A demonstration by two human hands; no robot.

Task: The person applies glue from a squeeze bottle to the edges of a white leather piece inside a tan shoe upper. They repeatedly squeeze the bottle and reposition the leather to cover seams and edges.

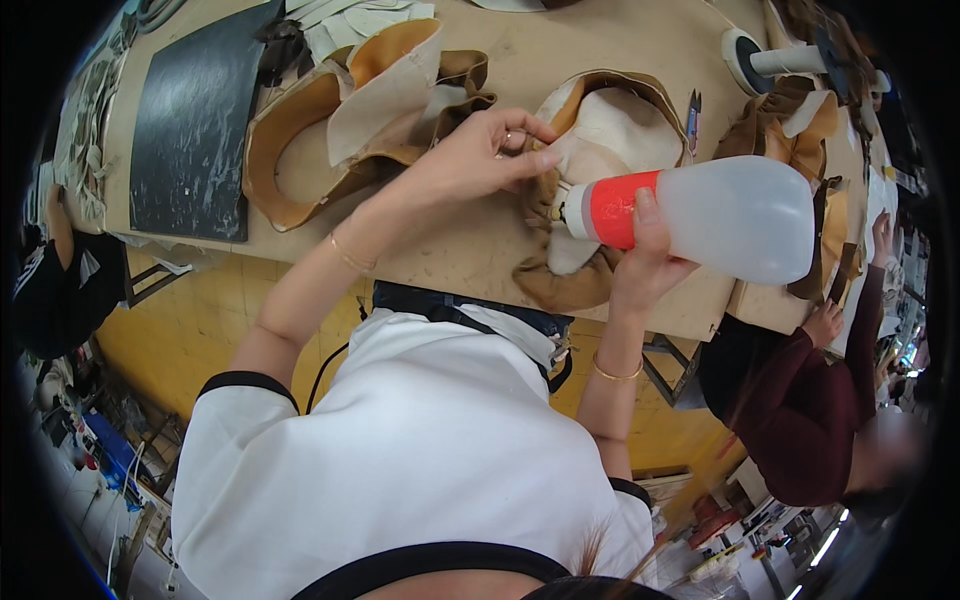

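My right hand [648, 250] is wrapped round a translucent plastic squeeze bottle [745, 218] with a red band. The bottle lies tilted on its side, its narrow tip pointing left at a brown leather piece [632, 125] with a cream lining. That piece is curved into an open, cup-like shape on the table. At its left edge, my left hand [490, 152] has thumb and fingers closed on the leather, close to the bottle's tip. Whether anything comes out of the tip cannot be made out.
More brown, cream-lined leather pieces [285, 165] lie to the left on the table [530, 40], beside a dark board [200, 125]. On the right are small snips [692, 120], a white spool [785, 60] and another leather bundle [780, 125]. A co-worker [800, 420] in maroon sleeves works at the right.
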